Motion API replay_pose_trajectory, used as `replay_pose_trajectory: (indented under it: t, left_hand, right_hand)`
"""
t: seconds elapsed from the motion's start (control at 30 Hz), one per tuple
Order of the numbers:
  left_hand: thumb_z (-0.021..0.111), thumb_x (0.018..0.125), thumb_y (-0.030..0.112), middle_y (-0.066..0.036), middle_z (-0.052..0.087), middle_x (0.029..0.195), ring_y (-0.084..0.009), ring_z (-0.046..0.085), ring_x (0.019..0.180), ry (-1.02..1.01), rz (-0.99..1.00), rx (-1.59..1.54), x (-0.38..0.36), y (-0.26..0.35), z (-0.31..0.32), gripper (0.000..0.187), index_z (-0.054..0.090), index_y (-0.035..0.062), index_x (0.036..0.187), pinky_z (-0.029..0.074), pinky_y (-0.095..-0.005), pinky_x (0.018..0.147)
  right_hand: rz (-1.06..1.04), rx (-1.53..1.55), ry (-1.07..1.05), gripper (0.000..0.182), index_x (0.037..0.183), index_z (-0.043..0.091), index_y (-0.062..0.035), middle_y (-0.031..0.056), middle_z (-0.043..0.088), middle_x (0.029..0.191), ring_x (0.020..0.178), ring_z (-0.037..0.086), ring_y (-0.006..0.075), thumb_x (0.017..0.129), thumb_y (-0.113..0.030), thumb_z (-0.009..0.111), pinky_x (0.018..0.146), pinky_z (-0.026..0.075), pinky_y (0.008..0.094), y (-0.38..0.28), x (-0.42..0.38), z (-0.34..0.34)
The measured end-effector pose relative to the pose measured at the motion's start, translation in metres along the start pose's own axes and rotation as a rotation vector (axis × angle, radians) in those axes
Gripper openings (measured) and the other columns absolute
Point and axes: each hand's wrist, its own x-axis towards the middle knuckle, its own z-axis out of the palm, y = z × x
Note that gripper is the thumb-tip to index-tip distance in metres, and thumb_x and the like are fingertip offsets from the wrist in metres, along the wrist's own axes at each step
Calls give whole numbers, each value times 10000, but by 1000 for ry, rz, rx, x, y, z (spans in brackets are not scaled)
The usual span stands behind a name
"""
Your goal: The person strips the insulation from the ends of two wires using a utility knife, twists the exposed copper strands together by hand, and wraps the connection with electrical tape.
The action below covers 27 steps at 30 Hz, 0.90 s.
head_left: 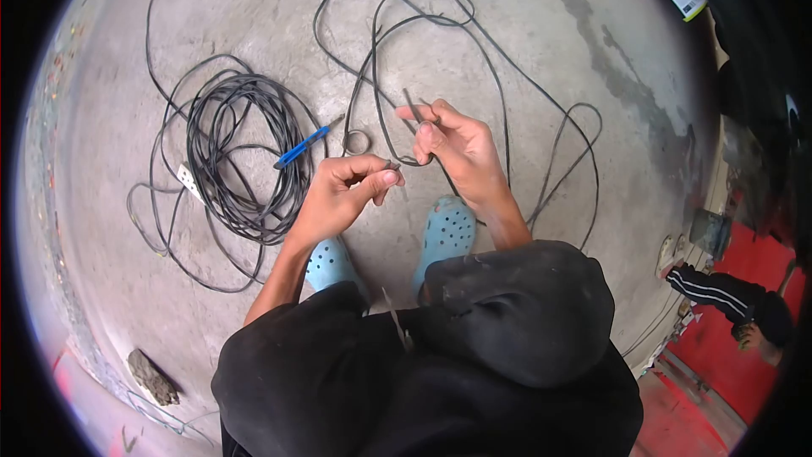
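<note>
My left hand (348, 190) is closed, thumb and forefinger pinching a black cable (376, 93) close to its end. Just right of it and a little higher, my right hand (463, 151) has its fingers pinched on a dark length of cable that sticks up past the forefinger. The exact ends between the two hands are too small to make out. Beyond my left hand lies a ring-shaped roll of tape (356, 133). A blue utility knife (303, 148) rests on a large coil of black cable (203, 140) to the left.
A white socket strip (189, 179) lies partly under the coil. Loose cable loops (597, 169) spread across the concrete floor. My light-blue clogs (448, 228) are below my hands. A rock (152, 377) sits lower left. At right, another person (727, 296) is near a red surface.
</note>
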Motion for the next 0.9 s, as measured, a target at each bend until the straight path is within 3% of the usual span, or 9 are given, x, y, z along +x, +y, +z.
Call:
replay_pose_trajectory:
  t: [0.13,0.2,0.3,0.43,0.57,0.73,0.9]
  left_hand:
    - [746,895,155,-100,755,913,-196,688,829,-230,44,430,-9,6,-10,220,743,21,1070,522,-329,755]
    - [760,867,146,-147,756,1011,-282,712,936,-362,36,606,-11,13,-17,289,735,35,1133,539,-390,813]
    - [744,888,138,-157,746,1057,-246,710,988,-172,72,614,-8,27,-19,296,720,16,1157,541,-359,852]
    - [673,954,96,-133,726,1092,-181,678,1046,111,186,242,10,52,-12,299,650,-57,1210,527,-313,914]
    - [628,986,66,-96,708,1038,-132,657,959,121,174,105,23,70,13,205,648,-39,1161,524,-290,875]
    - [685,953,58,-9,640,860,-79,580,736,183,185,-63,30,71,18,156,635,-8,1086,464,-226,635]
    - [671,967,66,-5,624,826,-52,514,670,311,204,-30,26,71,17,140,651,-16,1080,410,-207,587]
  right_hand:
    - [28,90,120,244,1129,661,69,47,663,868,772,625,106,934,-66,718,703,489,247,-7,-1,-6]
    - [-4,85,181,215,1088,667,47,58,684,856,788,639,110,918,-65,737,714,499,248,-6,-1,-9]
    - [-28,77,214,190,1038,668,23,66,698,864,797,648,113,898,-67,761,736,511,253,-7,-1,-12]
    - [-15,81,172,175,995,659,10,73,704,871,794,668,122,881,-54,776,730,536,261,-17,2,-8]
    - [-49,111,98,171,959,660,22,102,710,870,786,694,151,866,-43,788,698,568,280,-28,10,1]
    - [-76,107,133,192,960,693,50,120,711,862,772,697,181,847,-54,809,707,583,306,-45,17,7]
    - [-310,-28,33,181,1033,729,0,118,683,1017,905,671,188,903,-123,757,736,562,302,-40,18,-2]
